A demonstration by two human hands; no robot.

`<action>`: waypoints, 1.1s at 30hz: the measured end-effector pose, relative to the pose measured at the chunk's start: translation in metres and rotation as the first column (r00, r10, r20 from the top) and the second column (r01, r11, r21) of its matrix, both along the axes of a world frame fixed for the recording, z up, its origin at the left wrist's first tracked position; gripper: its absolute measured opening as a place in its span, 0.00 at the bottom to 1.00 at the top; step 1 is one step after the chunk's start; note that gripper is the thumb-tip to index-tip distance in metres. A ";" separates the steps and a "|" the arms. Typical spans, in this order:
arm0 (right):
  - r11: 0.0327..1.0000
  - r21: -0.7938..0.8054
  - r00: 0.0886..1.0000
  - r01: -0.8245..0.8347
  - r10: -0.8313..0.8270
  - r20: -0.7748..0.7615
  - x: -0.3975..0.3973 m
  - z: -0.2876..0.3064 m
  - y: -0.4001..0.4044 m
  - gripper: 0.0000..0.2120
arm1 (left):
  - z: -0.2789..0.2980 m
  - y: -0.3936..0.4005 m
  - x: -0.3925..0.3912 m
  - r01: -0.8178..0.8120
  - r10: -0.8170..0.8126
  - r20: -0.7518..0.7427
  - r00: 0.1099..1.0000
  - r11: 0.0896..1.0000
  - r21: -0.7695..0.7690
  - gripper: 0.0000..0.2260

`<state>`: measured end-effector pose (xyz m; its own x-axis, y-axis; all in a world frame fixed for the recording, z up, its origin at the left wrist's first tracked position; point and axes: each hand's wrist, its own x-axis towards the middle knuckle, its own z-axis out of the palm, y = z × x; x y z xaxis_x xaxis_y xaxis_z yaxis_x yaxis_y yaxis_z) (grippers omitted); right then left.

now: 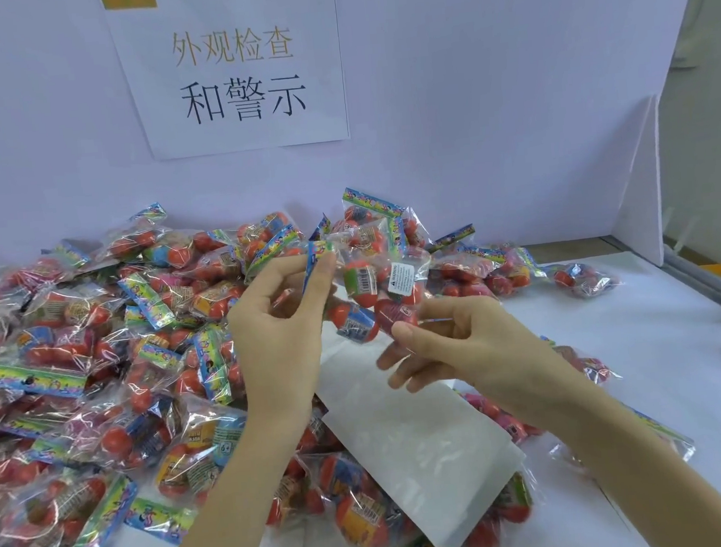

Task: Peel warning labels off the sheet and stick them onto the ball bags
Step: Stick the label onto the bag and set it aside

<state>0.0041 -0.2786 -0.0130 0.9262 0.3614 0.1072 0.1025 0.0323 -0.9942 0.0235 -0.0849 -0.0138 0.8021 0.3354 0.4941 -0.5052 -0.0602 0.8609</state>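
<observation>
Nearest, a white label sheet (413, 443) lies over ball bags on the white table (686, 375). Above it, the left hand (276, 324) pinches the coloured header of a clear ball bag (364, 290), holding it in the air. The right hand (456, 343) has curled fingers touching the bag's lower end. A white warning label (400, 279) sits on the bag. A pile of bags (96, 362) spreads left and behind. Farthest, a paper sign (236, 70) hangs on the wall.

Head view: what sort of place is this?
Probably a factory packing or inspection bench: a heap of ball bags, a printed station sign on the white partition, and a label sheet under the hands.
</observation>
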 end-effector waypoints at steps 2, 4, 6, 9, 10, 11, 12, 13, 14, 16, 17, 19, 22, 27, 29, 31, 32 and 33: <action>0.999 0.004 0.999 0.037 -0.037 0.034 -0.001 0.001 0.000 0.19 | 0.001 -0.001 -0.002 -0.025 0.022 0.042 0.999 0.998 0.066 0.11; 0.999 0.003 0.997 0.048 -0.048 0.052 -0.001 0.003 0.000 0.19 | 0.001 0.000 -0.001 -0.071 0.065 0.058 0.996 0.990 0.118 0.10; 1.000 -0.008 0.998 0.030 -0.030 0.063 -0.001 0.004 0.001 0.18 | 0.002 0.001 0.000 -0.063 0.059 0.045 0.997 0.994 0.084 0.10; 0.999 -0.020 0.997 -0.037 0.039 0.061 -0.002 0.005 -0.001 0.17 | 0.005 0.004 0.000 0.049 -0.049 -0.015 0.999 0.999 -0.006 0.10; 0.997 -0.021 0.996 -0.076 0.077 0.053 -0.002 0.005 -0.002 0.17 | 0.006 0.006 0.000 0.078 -0.077 -0.029 0.997 0.997 0.003 0.10; 0.993 -0.023 0.992 -0.116 0.117 0.045 -0.002 0.005 -0.003 0.18 | 0.006 0.007 0.000 0.096 -0.095 -0.031 0.995 0.995 0.025 0.10; 0.990 -0.035 0.989 -0.140 0.141 0.037 -0.003 0.005 -0.003 0.18 | 0.006 0.008 0.000 0.117 -0.116 -0.028 0.993 0.992 0.044 0.10; 0.989 -0.053 0.990 -0.139 0.140 0.034 -0.002 0.004 -0.003 0.17 | 0.006 0.008 -0.001 0.153 -0.152 -0.029 0.988 0.987 0.045 0.10; 0.990 -0.071 0.992 -0.123 0.125 0.030 -0.002 0.003 -0.002 0.16 | 0.006 0.007 -0.002 0.187 -0.185 -0.043 0.982 0.982 0.039 0.13; 0.994 -0.065 0.996 -0.090 0.091 0.019 0.000 0.001 -0.001 0.13 | 0.005 0.006 -0.002 0.195 -0.191 -0.114 0.975 0.980 0.029 0.20; 0.997 -0.021 0.997 -0.069 0.069 0.017 0.002 0.001 -0.002 0.12 | 0.005 0.005 -0.001 0.196 -0.197 -0.142 0.970 0.980 -0.019 0.23; 0.966 0.257 0.999 -0.034 0.038 -0.012 0.007 0.007 -0.007 0.11 | 0.005 0.006 0.002 0.241 -0.268 -0.140 0.953 0.953 -0.183 0.28; 0.689 0.685 0.967 -0.237 0.235 0.099 0.010 0.019 -0.023 0.31 | 0.005 0.009 0.003 0.245 -0.283 -0.148 0.948 0.941 -0.232 0.31; 0.857 0.512 0.998 0.050 -0.055 -0.004 0.017 0.009 -0.026 0.19 | 0.007 0.005 0.000 0.306 -0.326 -0.188 0.927 0.944 -0.125 0.30; 0.916 0.365 0.979 0.167 -0.197 0.046 0.019 0.002 -0.023 0.10 | 0.008 0.003 -0.002 0.338 -0.343 -0.205 0.917 0.939 -0.059 0.28; 0.939 0.163 0.930 0.303 -0.328 0.163 0.021 -0.003 -0.025 0.09 | 0.008 0.002 -0.003 0.347 -0.341 -0.218 0.914 0.938 -0.013 0.27; 0.925 0.052 0.896 0.376 -0.378 0.232 0.022 -0.004 -0.026 0.07 | 0.008 0.002 -0.003 0.344 -0.335 -0.222 0.916 0.939 0.002 0.26; 0.890 -0.065 0.860 0.452 -0.414 0.299 0.025 -0.007 -0.027 0.07 | 0.007 0.002 -0.003 0.340 -0.328 -0.224 0.918 0.940 0.015 0.25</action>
